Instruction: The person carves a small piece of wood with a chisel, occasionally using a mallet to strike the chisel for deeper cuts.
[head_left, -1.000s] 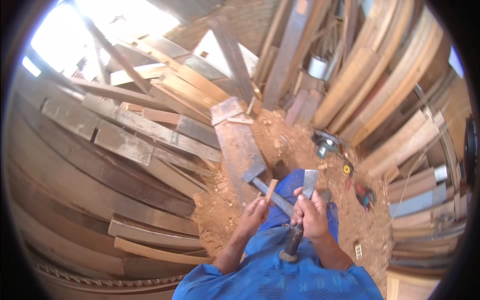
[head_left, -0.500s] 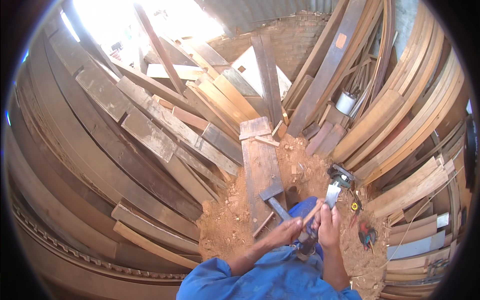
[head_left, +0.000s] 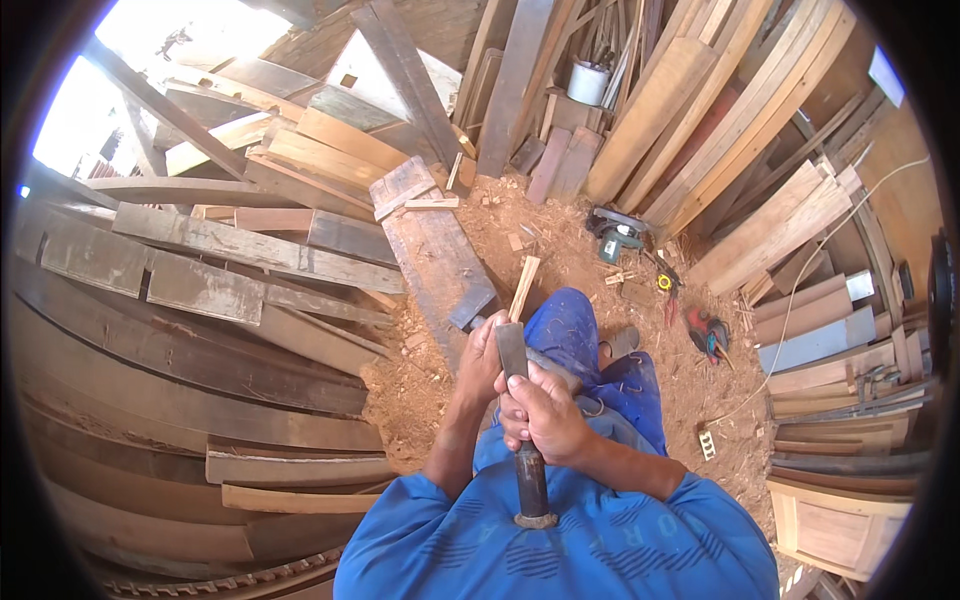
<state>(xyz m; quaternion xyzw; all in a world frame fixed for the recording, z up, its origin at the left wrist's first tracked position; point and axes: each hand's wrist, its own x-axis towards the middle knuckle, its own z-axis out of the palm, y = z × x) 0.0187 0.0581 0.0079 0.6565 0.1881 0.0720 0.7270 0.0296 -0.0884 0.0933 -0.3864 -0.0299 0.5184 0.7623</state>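
In the head view, our right hand (head_left: 550,412) has its fingers clamped around the chisel (head_left: 512,352), handle toward our shirt (head_left: 600,530) and blade pointing away from us. Our left hand (head_left: 480,355) is just beside the blade, fingers closed on a thin wood strip (head_left: 523,288) that sticks out beyond them. We cannot tell whether blade and strip touch. Past them, the hammer (head_left: 472,304) has its head on the plank (head_left: 430,245).
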